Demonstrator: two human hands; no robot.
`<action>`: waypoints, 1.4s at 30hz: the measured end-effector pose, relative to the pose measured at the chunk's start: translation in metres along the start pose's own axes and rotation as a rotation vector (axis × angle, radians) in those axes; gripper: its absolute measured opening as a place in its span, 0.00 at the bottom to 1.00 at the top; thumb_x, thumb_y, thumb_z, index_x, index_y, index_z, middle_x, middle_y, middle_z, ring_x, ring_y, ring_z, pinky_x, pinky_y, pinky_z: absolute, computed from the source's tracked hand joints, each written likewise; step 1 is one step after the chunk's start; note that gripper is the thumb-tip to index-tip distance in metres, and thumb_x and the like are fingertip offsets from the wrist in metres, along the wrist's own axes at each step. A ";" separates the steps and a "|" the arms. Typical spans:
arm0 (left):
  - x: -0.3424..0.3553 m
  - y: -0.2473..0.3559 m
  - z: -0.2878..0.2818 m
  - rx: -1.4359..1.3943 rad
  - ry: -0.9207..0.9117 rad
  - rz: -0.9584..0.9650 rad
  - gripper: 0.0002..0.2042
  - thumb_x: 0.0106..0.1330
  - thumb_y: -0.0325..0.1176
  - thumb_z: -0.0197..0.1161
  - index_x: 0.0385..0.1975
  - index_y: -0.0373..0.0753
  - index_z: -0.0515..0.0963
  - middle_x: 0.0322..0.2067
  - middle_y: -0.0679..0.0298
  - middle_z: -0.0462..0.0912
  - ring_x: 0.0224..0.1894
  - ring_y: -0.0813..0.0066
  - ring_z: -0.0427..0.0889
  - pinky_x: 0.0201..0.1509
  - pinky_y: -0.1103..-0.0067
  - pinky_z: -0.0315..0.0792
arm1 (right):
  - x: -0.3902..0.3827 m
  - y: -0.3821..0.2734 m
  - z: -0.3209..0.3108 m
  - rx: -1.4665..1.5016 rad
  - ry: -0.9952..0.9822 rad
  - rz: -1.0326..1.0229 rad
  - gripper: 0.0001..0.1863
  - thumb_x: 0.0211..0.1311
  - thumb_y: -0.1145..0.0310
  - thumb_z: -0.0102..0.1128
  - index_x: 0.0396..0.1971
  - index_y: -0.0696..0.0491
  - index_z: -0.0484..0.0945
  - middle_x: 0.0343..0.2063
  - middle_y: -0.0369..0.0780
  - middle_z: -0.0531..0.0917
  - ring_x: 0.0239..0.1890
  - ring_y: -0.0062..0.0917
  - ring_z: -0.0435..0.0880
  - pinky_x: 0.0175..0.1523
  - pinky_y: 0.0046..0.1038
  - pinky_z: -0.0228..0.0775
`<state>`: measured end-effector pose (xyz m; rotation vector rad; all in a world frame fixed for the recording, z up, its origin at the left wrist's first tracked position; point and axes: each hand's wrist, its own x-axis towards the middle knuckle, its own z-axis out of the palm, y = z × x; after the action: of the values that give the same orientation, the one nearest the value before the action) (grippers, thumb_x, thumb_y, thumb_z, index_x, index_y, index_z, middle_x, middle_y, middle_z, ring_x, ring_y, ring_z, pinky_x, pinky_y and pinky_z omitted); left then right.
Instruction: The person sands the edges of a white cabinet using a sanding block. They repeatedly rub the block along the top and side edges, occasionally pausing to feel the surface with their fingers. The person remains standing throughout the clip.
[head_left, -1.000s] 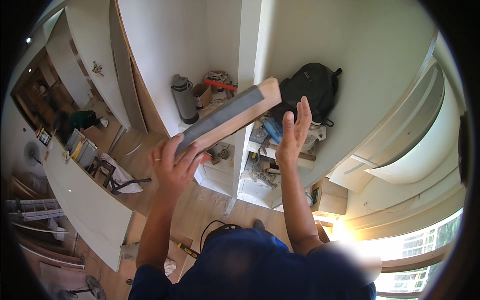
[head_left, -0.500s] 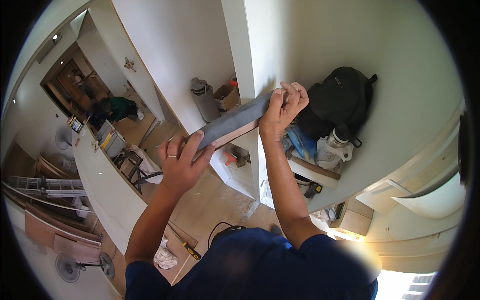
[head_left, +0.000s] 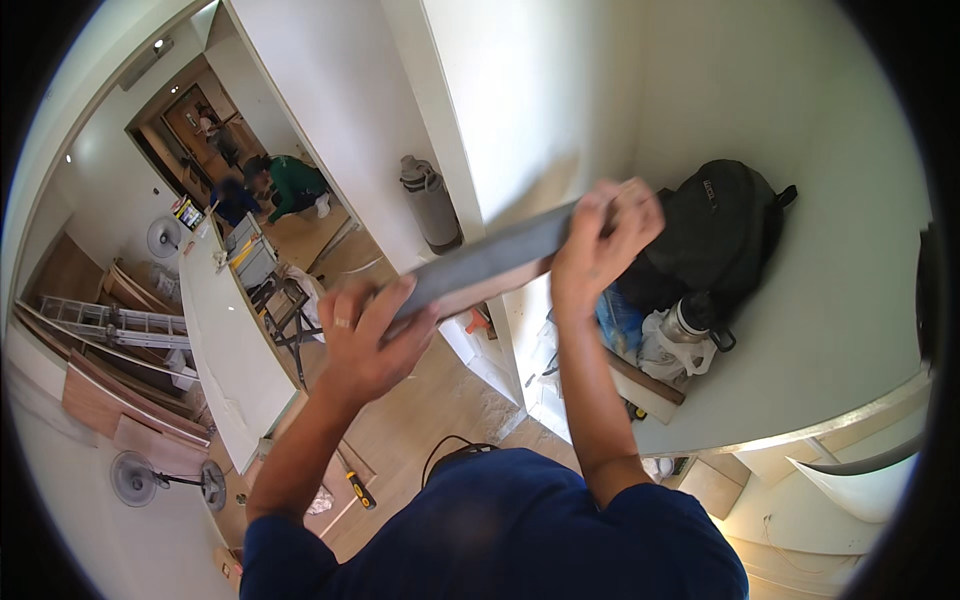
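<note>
Both my hands hold a long sanding block [head_left: 492, 262], a wooden bar with a dark grey sheet like sandpaper over its upper face. It slants up to the right in front of the white upright panel [head_left: 478, 140]. My left hand [head_left: 368, 340] is closed around its lower left end, thumb and fingers on opposite sides. My right hand [head_left: 600, 245] grips the upper right end, slightly smeared by motion. Whether the block touches the panel cannot be made out.
A black backpack [head_left: 715, 225], a steel bottle [head_left: 688, 318] and plastic bags lie on the curved shelf at right. A grey flask [head_left: 430, 205] stands behind the panel. Far left are a ladder [head_left: 115, 322], fans and co-workers. A yellow-black handled tool [head_left: 360, 488] lies below.
My view has tilted, so the surroundings sit differently in the picture. Both hands still grip the sanding block, and my right hand appears further right with its end.
</note>
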<state>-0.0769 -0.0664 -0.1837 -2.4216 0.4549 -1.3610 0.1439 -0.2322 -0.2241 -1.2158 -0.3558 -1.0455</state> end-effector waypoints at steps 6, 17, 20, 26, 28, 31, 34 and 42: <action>-0.025 -0.021 0.011 0.049 -0.001 0.044 0.25 0.44 0.34 0.87 0.45 0.54 0.88 0.63 0.61 0.77 0.53 0.54 0.78 0.54 0.60 0.69 | -0.011 0.005 0.023 0.040 0.043 -0.104 0.11 0.67 0.71 0.61 0.46 0.59 0.79 0.61 0.52 0.65 0.58 0.42 0.70 0.62 0.44 0.67; -0.023 -0.007 0.006 -0.021 0.037 -0.113 0.23 0.46 0.37 0.86 0.47 0.58 0.90 0.59 0.63 0.81 0.52 0.58 0.79 0.54 0.62 0.64 | 0.014 -0.018 0.011 -0.032 0.024 -0.235 0.13 0.68 0.70 0.65 0.51 0.55 0.82 0.61 0.52 0.67 0.60 0.43 0.73 0.61 0.42 0.72; -0.042 -0.008 0.008 0.030 -0.003 -0.137 0.25 0.46 0.38 0.87 0.48 0.58 0.90 0.60 0.62 0.79 0.53 0.58 0.78 0.54 0.63 0.64 | -0.010 -0.029 0.026 0.083 -0.041 -0.040 0.12 0.63 0.73 0.64 0.45 0.58 0.82 0.61 0.52 0.65 0.56 0.40 0.73 0.55 0.35 0.72; 0.059 -0.034 0.011 0.110 0.160 -0.115 0.26 0.47 0.40 0.87 0.50 0.58 0.90 0.60 0.61 0.79 0.54 0.57 0.78 0.56 0.61 0.64 | 0.112 -0.050 0.068 0.025 0.044 -0.299 0.12 0.63 0.71 0.66 0.45 0.58 0.82 0.58 0.52 0.69 0.55 0.42 0.72 0.58 0.38 0.70; 0.070 -0.034 0.005 0.083 0.152 -0.113 0.25 0.48 0.40 0.86 0.50 0.58 0.90 0.60 0.61 0.79 0.55 0.56 0.78 0.56 0.60 0.64 | 0.135 -0.062 0.066 0.138 -0.035 -0.154 0.13 0.67 0.69 0.66 0.47 0.58 0.82 0.62 0.51 0.67 0.62 0.42 0.73 0.63 0.40 0.70; 0.044 -0.031 0.000 -0.009 0.137 -0.151 0.25 0.48 0.39 0.86 0.50 0.57 0.90 0.60 0.61 0.79 0.54 0.56 0.78 0.56 0.60 0.65 | 0.082 -0.052 0.047 0.137 0.038 -0.127 0.11 0.68 0.71 0.65 0.48 0.58 0.83 0.62 0.51 0.67 0.61 0.42 0.74 0.62 0.41 0.72; -0.040 -0.012 -0.007 -0.083 0.070 -0.183 0.24 0.47 0.37 0.86 0.47 0.58 0.91 0.59 0.62 0.79 0.52 0.57 0.78 0.55 0.61 0.65 | 0.016 -0.054 0.026 0.065 0.012 -0.183 0.10 0.68 0.73 0.64 0.47 0.57 0.83 0.62 0.52 0.67 0.57 0.42 0.77 0.61 0.40 0.73; 0.053 -0.014 0.030 0.043 0.119 -0.022 0.26 0.47 0.37 0.86 0.50 0.50 0.89 0.59 0.58 0.78 0.52 0.54 0.78 0.54 0.61 0.67 | 0.102 -0.003 0.051 0.134 -0.001 -0.071 0.10 0.63 0.71 0.64 0.43 0.58 0.83 0.61 0.53 0.68 0.56 0.40 0.75 0.59 0.39 0.72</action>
<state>-0.0231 -0.0727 -0.1524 -2.3266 0.4242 -1.5144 0.2087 -0.2344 -0.1307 -1.0904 -0.4649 -1.0647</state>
